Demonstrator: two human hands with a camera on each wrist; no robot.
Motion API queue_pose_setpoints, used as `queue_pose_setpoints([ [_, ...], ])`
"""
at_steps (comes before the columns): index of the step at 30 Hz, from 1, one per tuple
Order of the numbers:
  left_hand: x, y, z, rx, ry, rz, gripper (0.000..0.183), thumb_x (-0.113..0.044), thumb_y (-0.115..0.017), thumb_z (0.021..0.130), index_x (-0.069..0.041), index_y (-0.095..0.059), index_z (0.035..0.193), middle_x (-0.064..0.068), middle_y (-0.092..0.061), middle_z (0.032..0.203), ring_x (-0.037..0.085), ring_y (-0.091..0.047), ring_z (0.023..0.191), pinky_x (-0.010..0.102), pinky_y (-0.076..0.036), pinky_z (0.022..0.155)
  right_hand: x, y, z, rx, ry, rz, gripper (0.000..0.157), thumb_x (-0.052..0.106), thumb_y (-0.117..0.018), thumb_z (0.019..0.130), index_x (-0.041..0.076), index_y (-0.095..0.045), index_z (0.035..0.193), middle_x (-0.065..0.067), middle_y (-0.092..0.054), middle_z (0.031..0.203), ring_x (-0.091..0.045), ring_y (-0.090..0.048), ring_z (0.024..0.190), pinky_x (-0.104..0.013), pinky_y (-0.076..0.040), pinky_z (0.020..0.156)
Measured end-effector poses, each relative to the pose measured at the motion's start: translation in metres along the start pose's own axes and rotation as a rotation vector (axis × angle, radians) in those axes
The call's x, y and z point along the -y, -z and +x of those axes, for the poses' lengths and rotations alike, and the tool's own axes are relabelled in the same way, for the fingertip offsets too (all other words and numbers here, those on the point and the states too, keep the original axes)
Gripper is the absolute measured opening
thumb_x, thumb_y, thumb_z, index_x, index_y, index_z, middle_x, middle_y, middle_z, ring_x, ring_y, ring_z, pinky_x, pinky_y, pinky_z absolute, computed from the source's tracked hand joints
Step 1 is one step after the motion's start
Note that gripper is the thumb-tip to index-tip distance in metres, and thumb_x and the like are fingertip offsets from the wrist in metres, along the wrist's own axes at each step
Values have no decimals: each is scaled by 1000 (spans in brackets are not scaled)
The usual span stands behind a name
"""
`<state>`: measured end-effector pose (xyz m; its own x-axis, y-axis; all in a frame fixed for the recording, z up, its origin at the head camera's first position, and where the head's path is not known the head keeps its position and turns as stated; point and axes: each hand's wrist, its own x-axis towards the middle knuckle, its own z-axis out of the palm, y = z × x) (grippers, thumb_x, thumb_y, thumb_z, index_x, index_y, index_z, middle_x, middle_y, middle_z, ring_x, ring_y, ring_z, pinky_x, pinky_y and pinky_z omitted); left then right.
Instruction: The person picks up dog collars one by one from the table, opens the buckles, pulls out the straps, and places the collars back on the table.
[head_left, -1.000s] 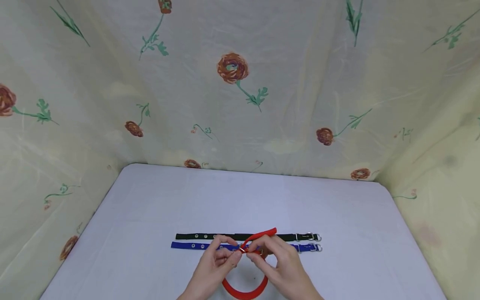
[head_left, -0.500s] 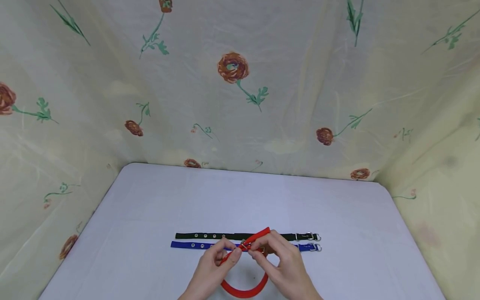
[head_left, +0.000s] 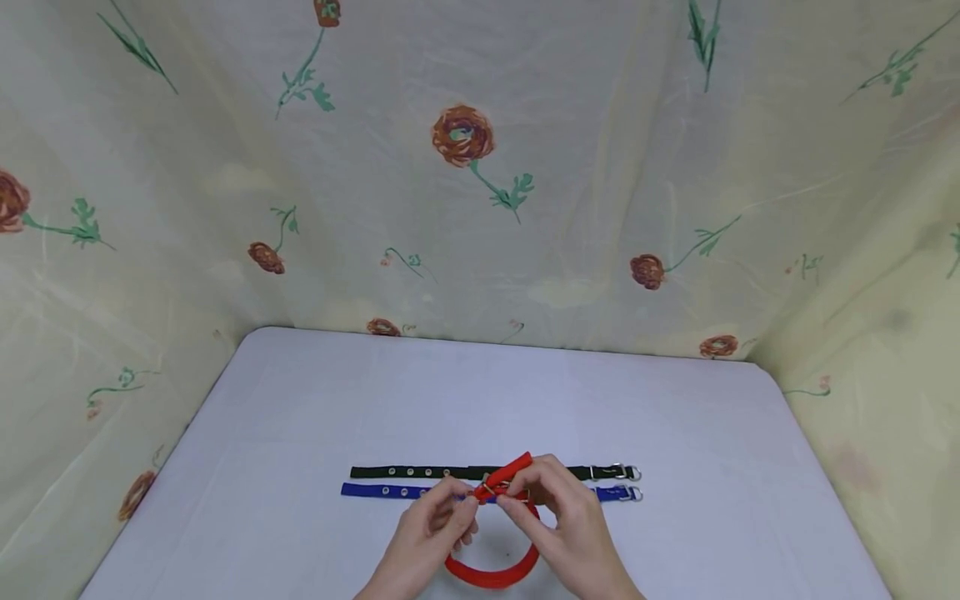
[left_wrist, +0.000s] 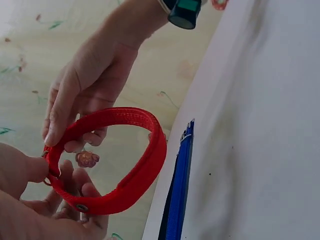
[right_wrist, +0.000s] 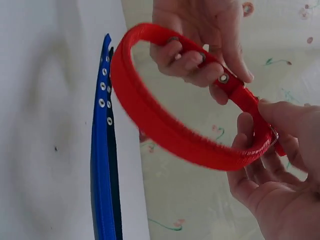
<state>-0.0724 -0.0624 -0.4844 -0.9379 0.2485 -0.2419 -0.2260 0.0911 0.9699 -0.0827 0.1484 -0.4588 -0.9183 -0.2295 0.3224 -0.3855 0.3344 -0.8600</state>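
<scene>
A red collar (head_left: 492,577) with metal eyelets is bent into a loop and held up in front of me by both hands. My left hand (head_left: 429,527) pinches the strap at the left of the buckle, thumb against index finger. On the other side my right hand (head_left: 567,518) grips the collar by its metal buckle (right_wrist: 274,136). The strap's free end (head_left: 519,464) sticks up between the hands. In the right wrist view, several left fingers lie along the eyelet part (right_wrist: 223,78). The right fingers partly hide the buckle.
Behind the hands, a black collar (head_left: 375,472) and a blue collar (head_left: 363,490) lie straight and parallel on the white table (head_left: 300,408), their buckles to the right. Floral curtain (head_left: 555,275) surrounds the table at the back and sides.
The red strap's free end has shifted left and stands steeper. My left fingers have moved slightly along the strap beside the buckle. The black and blue collars have stayed put.
</scene>
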Motion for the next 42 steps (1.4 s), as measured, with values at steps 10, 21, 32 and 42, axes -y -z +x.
queue_pose_setpoints([
  [10,-1,0,-2,-33,-42,19,36,-40,-65,108,-10,-64,129,3,-64,97,17,-63,87,21,-51,74,6,2,5,148,-359,164,43,28,-81,98,14,-62,133,-10,-78,118,-14,-80,96,-23,-64,84],
  [21,-8,-2,-4,-82,-26,159,32,-48,-70,104,-20,-68,120,-3,-54,85,9,-52,74,22,-39,64,5,4,4,302,-277,114,33,29,-75,103,11,-71,130,-10,-79,111,-9,-73,84,-21,-61,79],
  [32,-7,-2,-4,-141,44,167,37,-55,-72,100,-26,-72,124,-2,-45,84,16,-47,80,24,-35,62,6,5,4,266,-330,138,33,28,-75,103,11,-69,130,-13,-75,102,-9,-70,78,-26,-62,73],
  [42,-9,-3,-6,1,-125,250,35,-47,-59,110,-19,-65,130,8,-76,106,11,-64,91,24,-53,78,6,6,4,301,-291,118,28,32,-75,102,15,-71,123,-13,-76,103,-9,-70,77,-26,-62,71],
])
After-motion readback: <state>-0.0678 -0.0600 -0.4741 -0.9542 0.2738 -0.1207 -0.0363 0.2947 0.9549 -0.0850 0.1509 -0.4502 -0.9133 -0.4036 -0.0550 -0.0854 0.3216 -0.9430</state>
